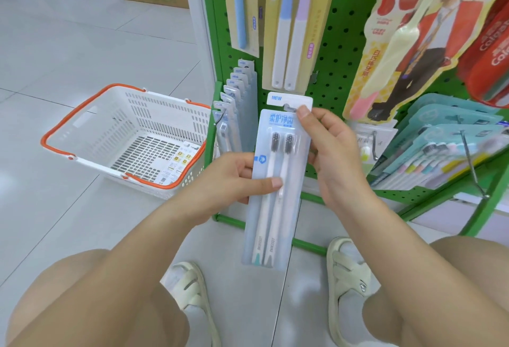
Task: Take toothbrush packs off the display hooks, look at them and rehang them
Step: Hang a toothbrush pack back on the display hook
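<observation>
I hold a clear twin toothbrush pack (275,209) with a white "NEW" header upright in front of the green pegboard display (333,43). My left hand (234,178) grips its left edge at mid-height, thumb across the front. My right hand (327,148) pinches the pack's top right near the hang hole. A row of several identical packs (237,104) hangs on a hook (219,118) just left of it. Whether the held pack's hole sits on a hook is hidden by my thumb.
A white shopping basket (82,120) with orange handles stands on the tiled floor to the left, some packs lying inside. Taller toothbrush packs (289,30) hang above; teal multi-packs (440,154) and red packs (490,52) hang at right. My knees and sandalled feet are below.
</observation>
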A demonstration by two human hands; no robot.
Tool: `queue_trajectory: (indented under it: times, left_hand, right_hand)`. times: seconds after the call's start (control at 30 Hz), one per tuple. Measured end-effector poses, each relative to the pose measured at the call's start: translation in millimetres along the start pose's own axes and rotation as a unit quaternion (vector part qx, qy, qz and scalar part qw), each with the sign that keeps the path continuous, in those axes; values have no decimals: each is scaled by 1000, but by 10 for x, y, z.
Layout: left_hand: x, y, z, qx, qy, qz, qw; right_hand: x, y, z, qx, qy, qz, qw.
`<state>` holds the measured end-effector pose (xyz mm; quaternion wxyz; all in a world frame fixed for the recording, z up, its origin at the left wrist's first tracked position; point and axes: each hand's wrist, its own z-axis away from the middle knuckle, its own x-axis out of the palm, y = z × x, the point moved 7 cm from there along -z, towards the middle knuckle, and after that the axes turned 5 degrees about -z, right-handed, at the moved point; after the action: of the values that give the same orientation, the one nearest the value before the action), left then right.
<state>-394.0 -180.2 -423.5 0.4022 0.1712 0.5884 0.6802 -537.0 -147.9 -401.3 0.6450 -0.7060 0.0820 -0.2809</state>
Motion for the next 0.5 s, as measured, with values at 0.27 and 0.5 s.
queue_trajectory:
  times: [0.27,0.5]
  left_hand:
    - [-71,52,75,28,46,1,999]
    - [-333,244,200,127,283,-186,932]
  right_hand:
    - [35,6,60,-6,-36,32,999]
    - [19,-79,113,-74,-49,123,988]
